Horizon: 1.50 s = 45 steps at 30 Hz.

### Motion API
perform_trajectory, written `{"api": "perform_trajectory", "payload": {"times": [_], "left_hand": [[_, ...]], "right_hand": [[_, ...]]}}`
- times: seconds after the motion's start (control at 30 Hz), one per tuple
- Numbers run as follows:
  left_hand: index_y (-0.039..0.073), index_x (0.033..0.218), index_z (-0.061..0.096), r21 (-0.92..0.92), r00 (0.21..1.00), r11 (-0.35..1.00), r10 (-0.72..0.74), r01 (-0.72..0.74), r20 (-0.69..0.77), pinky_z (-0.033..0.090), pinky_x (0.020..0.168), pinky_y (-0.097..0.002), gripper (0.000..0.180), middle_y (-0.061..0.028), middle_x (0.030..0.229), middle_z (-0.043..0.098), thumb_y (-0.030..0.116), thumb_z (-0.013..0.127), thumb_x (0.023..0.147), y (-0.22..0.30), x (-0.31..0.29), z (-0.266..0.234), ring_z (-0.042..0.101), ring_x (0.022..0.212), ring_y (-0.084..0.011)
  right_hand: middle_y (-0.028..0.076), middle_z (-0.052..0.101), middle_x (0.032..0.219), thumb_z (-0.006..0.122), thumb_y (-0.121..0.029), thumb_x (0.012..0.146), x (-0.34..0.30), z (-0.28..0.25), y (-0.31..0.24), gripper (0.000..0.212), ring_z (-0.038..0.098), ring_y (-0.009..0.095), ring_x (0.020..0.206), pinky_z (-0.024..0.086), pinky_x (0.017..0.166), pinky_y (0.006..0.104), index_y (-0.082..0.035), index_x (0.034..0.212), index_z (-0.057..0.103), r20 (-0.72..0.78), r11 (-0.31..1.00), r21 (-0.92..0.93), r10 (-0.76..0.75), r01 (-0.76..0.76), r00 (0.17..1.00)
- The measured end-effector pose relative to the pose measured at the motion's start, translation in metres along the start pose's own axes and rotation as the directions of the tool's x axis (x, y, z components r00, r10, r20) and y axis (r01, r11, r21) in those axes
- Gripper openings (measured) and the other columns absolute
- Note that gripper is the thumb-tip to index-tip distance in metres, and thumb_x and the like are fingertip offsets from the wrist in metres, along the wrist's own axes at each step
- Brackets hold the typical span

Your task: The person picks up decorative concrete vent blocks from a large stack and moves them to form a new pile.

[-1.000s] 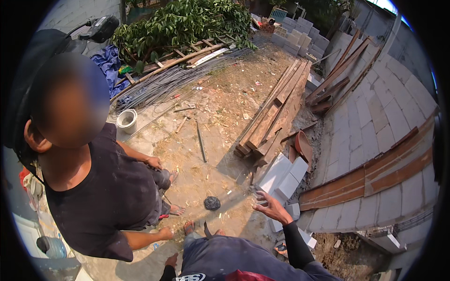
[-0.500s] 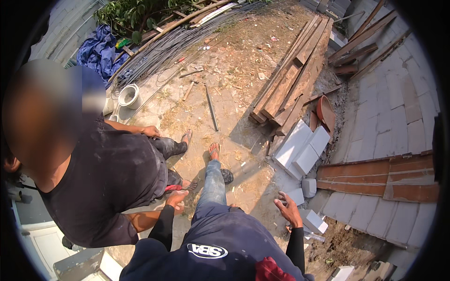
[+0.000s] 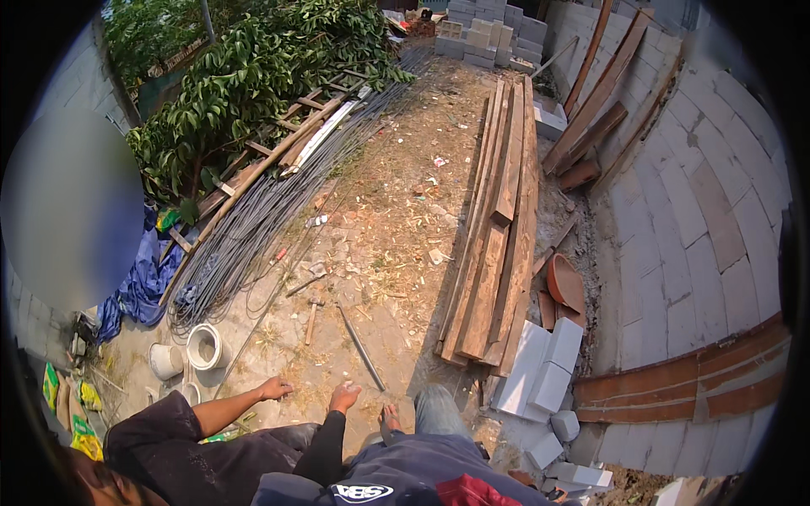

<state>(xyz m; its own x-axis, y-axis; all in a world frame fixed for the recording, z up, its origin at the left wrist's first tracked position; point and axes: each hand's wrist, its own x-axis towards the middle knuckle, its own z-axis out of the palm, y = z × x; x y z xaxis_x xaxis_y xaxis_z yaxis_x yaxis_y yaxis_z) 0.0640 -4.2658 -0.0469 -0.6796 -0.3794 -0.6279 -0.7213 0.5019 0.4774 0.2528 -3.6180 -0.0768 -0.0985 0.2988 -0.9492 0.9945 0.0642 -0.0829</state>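
Observation:
My left hand [image 3: 343, 396], in a black sleeve, is held out low in front of me, its fingers loosely curled with nothing visible in them. Just beyond it on the ground lies a grey metal bar [image 3: 361, 347]. A hammer [image 3: 312, 323] with a wooden handle rests farther left, near another dark tool [image 3: 306, 285]. My right hand is out of the picture. To my left stands a co-worker in a dark shirt, whose hand [image 3: 274, 389] reaches forward close to mine without touching it.
Long timber planks [image 3: 498, 253] are stacked ahead on the right, with white blocks [image 3: 540, 371] at their near end. An orange-brown basin [image 3: 565, 282] leans by the block wall [image 3: 675, 244]. Buckets [image 3: 208, 347], grey rods [image 3: 253, 244] and a blue tarp [image 3: 139, 282] lie left.
My view has tilted up and ahead, bringing in the leafy branches and far block stacks. My right hand has left the picture. The co-worker's hand now reaches forward beside my left hand.

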Motion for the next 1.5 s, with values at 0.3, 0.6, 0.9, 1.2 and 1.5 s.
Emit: {"api": "perform_trajectory", "payload": {"times": [0.3,0.6,0.9,1.2,1.5], "left_hand": [[0.008,0.147,0.054,-0.349,0.999,0.937,0.013,0.002,0.042,0.055,0.081,-0.0402,0.07,-0.0102,0.125,0.069,0.046,0.071,0.091,0.085,0.224,-0.082,0.068,0.105,-0.0237],[0.0,0.104,0.072,-0.303,0.764,0.716,-0.642,0.629,0.066,0.053,0.064,-0.045,0.047,-0.0143,0.089,0.073,0.044,0.069,0.089,0.041,0.321,-0.21,0.068,0.087,-0.028],[0.0,0.115,0.072,0.035,0.903,0.924,-0.381,0.382,0.199,0.052,0.09,-0.0437,0.061,-0.0183,0.111,0.073,0.055,0.065,0.088,0.183,0.517,-0.24,0.069,0.105,-0.0317],[0.005,0.125,0.067,-0.427,0.983,0.893,-0.176,0.139,-0.049,0.052,0.073,-0.0342,0.041,-0.0065,0.101,0.07,0.031,0.067,0.092,0.483,0.913,-0.444,0.066,0.09,-0.0202],[0.004,0.149,0.051,-0.616,0.972,0.788,-0.16,0.019,-0.174,0.046,0.105,-0.042,0.064,-0.0179,0.143,0.06,0.037,0.066,0.096,0.826,1.142,-0.557,0.057,0.132,-0.0344]], "right_hand": [[0.015,0.068,0.118,0.067,-0.038,0.095,0.036,0.156,-0.307,0.059,0.068,0.034,0.1,0.056,0.08,0.0472,-0.01,0.144,0.05,0.286,0.901,-0.265,-0.266,0.343,0.921],[0.023,0.072,0.115,0.067,-0.039,0.094,-0.026,0.28,-0.886,0.051,0.071,0.032,0.103,0.054,0.09,0.0413,0.002,0.125,0.067,0.065,0.465,-0.374,-0.85,0.802,0.523],[0.02,0.072,0.117,0.068,-0.04,0.097,-0.144,0.387,-1.262,0.056,0.07,0.026,0.105,0.055,0.089,0.0377,-0.002,0.137,0.059,0.268,0.315,-0.056,-0.91,0.948,0.318],[0.017,0.074,0.101,0.07,-0.043,0.091,-0.029,0.321,-1.138,0.05,0.072,0.03,0.094,0.056,0.079,0.0453,-0.007,0.125,0.065,-0.028,0.998,-0.057,0.012,-0.014,1.0],[0.016,0.073,0.106,0.07,-0.039,0.093,0.014,0.42,-1.4,0.051,0.071,0.025,0.092,0.057,0.076,0.038,-0.004,0.13,0.063,0.091,0.998,0.057,-0.012,0.007,0.996]]}}
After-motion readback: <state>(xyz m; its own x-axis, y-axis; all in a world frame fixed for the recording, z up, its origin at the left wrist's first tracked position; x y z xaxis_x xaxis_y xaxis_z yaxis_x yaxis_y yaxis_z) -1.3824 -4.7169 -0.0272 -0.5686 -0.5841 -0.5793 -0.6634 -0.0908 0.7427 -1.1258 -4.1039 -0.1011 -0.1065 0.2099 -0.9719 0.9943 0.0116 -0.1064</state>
